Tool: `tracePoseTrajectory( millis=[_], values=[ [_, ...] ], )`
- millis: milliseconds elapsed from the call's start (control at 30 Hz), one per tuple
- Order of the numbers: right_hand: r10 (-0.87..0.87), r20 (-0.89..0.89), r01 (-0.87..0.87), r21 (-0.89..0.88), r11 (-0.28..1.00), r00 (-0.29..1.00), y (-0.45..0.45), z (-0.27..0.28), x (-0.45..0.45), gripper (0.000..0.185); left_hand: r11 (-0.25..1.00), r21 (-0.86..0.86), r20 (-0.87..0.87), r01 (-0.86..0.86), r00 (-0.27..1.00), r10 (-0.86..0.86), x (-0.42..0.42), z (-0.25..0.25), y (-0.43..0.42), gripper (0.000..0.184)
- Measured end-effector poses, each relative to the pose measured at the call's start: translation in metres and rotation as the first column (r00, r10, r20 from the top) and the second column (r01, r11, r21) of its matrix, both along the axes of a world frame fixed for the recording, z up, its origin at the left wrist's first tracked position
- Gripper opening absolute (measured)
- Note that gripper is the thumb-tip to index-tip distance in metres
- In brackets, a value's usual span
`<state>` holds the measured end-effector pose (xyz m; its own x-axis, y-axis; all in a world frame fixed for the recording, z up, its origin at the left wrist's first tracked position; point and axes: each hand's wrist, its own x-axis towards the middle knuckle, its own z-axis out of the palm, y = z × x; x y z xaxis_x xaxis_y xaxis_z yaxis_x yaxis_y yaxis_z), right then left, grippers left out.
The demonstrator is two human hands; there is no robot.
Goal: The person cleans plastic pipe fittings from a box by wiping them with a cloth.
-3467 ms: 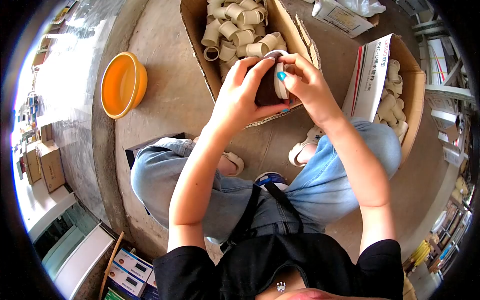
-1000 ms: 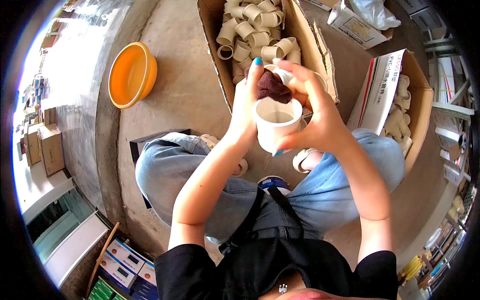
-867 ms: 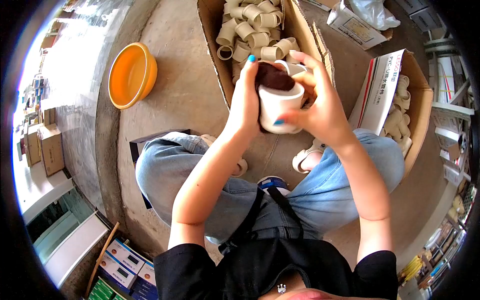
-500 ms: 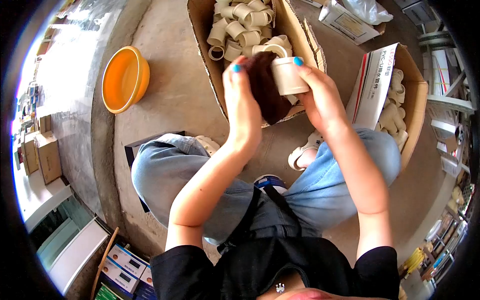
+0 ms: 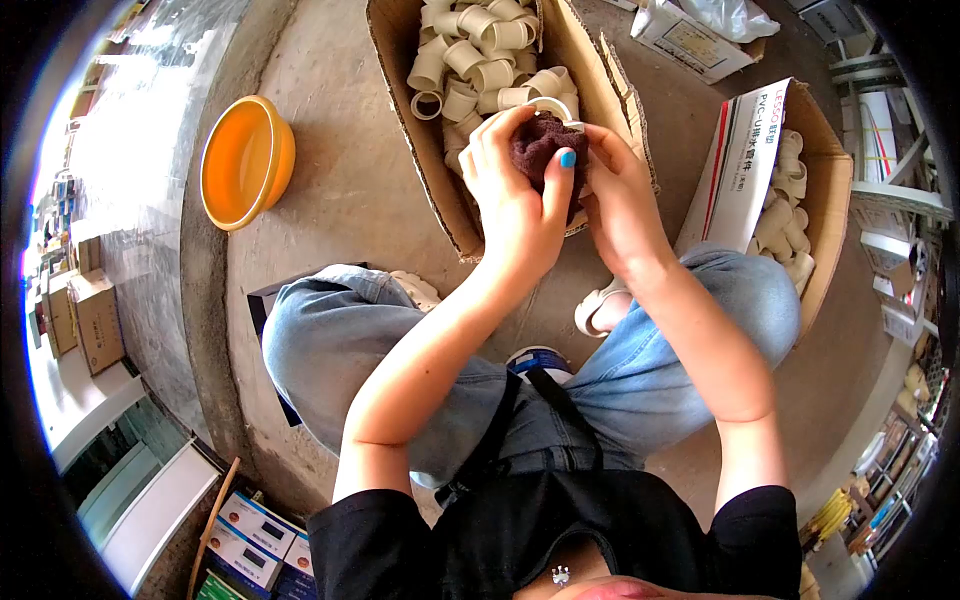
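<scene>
A dark brown cloth [image 5: 541,143] is bunched in my left hand [image 5: 520,195], its thumb lying over the near side. My right hand [image 5: 622,195] is closed against the cloth from the right, around a white pipe fitting that the cloth and fingers mostly hide. Just beyond the cloth a pale ring-shaped rim [image 5: 553,106] shows. Both hands are over the near end of a cardboard box [image 5: 400,105] that holds many cream pipe fittings [image 5: 465,58].
An orange basin [image 5: 247,163] stands on the floor at the left. To the right is another open carton [image 5: 735,165] with cream fittings. A smaller carton [image 5: 690,40] with plastic bags sits at the top. Boxes [image 5: 245,540] are stacked at the lower left.
The white fitting, plainly visible in my right hand before, is now mostly covered. My left hand has moved right and wraps the cloth, and both hands are closer together.
</scene>
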<state>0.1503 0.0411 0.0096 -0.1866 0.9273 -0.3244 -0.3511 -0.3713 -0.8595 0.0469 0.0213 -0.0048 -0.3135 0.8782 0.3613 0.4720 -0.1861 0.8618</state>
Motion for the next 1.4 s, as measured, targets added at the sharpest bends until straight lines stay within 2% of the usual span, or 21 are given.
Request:
tracePoseTrajectory(
  millis=[33, 133, 267, 367, 400, 533, 633, 667, 733, 833, 867, 933, 1033, 1067, 1167, 1267, 1300, 1400],
  values=[
    [0.021, -0.006, -0.021, 0.039, 0.999, 1.000, 0.001, 0.001, 0.001, 0.033, 1.000, -0.004, 0.183, 0.016, 0.983, -0.015, 0.002, -0.001, 0.001, 0.042],
    [0.055, -0.045, -0.050, 0.101, 0.994, 0.997, 0.006, 0.002, 0.004, 0.034, 0.999, -0.033, 0.452, 0.026, 0.892, -0.009, 0.005, 0.005, 0.004, 0.036],
    [0.106, -0.145, -0.098, 0.059, 0.993, 0.984, 0.006, 0.007, 0.007, 0.036, 0.998, -0.051, 0.360, 0.023, 0.933, -0.003, 0.000, 0.009, 0.004, 0.029],
    [0.170, -0.256, -0.162, 0.051, 0.985, 0.952, 0.009, 0.004, 0.010, 0.036, 0.997, 0.015, 0.294, 0.075, 0.953, -0.076, -0.011, 0.012, 0.005, 0.029],
    [0.193, -0.286, -0.183, 0.063, 0.981, 0.938, 0.010, 0.004, 0.011, 0.035, 0.993, 0.091, 0.339, 0.077, 0.935, -0.103, -0.013, 0.009, 0.005, 0.028],
    [0.253, -0.331, -0.243, 0.071, 0.967, 0.909, 0.011, 0.003, 0.015, 0.032, 0.966, 0.203, 0.131, 0.160, 0.973, -0.188, -0.029, 0.006, 0.008, 0.027],
    [0.291, -0.367, -0.307, 0.014, 0.951, 0.884, 0.012, 0.006, 0.014, 0.032, 0.960, 0.193, 0.147, 0.205, 0.961, -0.235, -0.039, 0.005, 0.006, 0.028],
    [0.310, -0.353, -0.332, -0.002, 0.943, 0.883, 0.013, 0.008, 0.014, 0.033, 0.968, 0.179, 0.134, 0.174, 0.971, -0.199, -0.039, 0.007, 0.007, 0.029],
    [0.348, -0.324, -0.379, -0.034, 0.925, 0.879, 0.015, 0.017, 0.015, 0.035, 0.982, 0.081, 0.251, 0.172, 0.950, -0.187, -0.039, 0.016, 0.009, 0.028],
    [0.465, -0.057, -0.468, -0.075, 0.880, 0.883, 0.020, 0.036, 0.019, 0.045, 0.984, -0.006, 0.366, 0.181, 0.916, -0.166, -0.038, 0.025, 0.014, 0.025],
    [0.463, 0.173, -0.474, 0.027, 0.880, 0.869, 0.022, 0.035, 0.022, 0.047, 0.984, -0.017, 0.412, 0.180, 0.898, -0.157, -0.037, 0.028, 0.015, 0.025],
    [0.323, 0.587, -0.529, 0.217, 0.820, 0.743, 0.027, 0.033, 0.030, 0.053, 0.982, -0.033, 0.482, 0.184, 0.864, -0.146, -0.037, 0.033, 0.019, 0.025],
    [0.340, 0.580, -0.649, 0.483, 0.588, 0.740, 0.029, 0.050, 0.039, 0.061, 0.949, -0.157, 0.381, 0.272, 0.904, -0.196, -0.046, 0.030, 0.023, 0.029],
    [0.325, 0.632, -0.669, 0.433, 0.604, 0.703, 0.025, 0.055, 0.039, 0.067, 0.937, -0.171, 0.406, 0.303, 0.888, -0.214, -0.046, 0.030, 0.022, 0.031],
    [0.037, 0.828, -0.754, 0.489, 0.439, 0.559, 0.026, 0.048, 0.040, 0.068, 0.905, -0.193, 0.503, 0.378, 0.831, -0.239, -0.046, 0.027, 0.021, 0.036],
    [0.097, 0.735, -0.650, 0.521, 0.553, 0.672, 0.021, 0.042, 0.036, 0.065, 0.891, -0.187, 0.652, 0.413, 0.731, -0.202, -0.043, 0.026, 0.021, 0.038],
    [0.107, 0.697, -0.609, 0.529, 0.591, 0.709, 0.019, 0.040, 0.033, 0.063, 0.917, -0.195, 0.581, 0.347, 0.795, -0.177, -0.040, 0.024, 0.023, 0.038],
    [-0.012, 0.776, -0.622, 0.515, 0.590, 0.631, 0.017, 0.032, 0.028, 0.062, 0.957, -0.237, 0.307, 0.165, 0.948, -0.088, -0.030, 0.009, 0.026, 0.043]
  ],
)
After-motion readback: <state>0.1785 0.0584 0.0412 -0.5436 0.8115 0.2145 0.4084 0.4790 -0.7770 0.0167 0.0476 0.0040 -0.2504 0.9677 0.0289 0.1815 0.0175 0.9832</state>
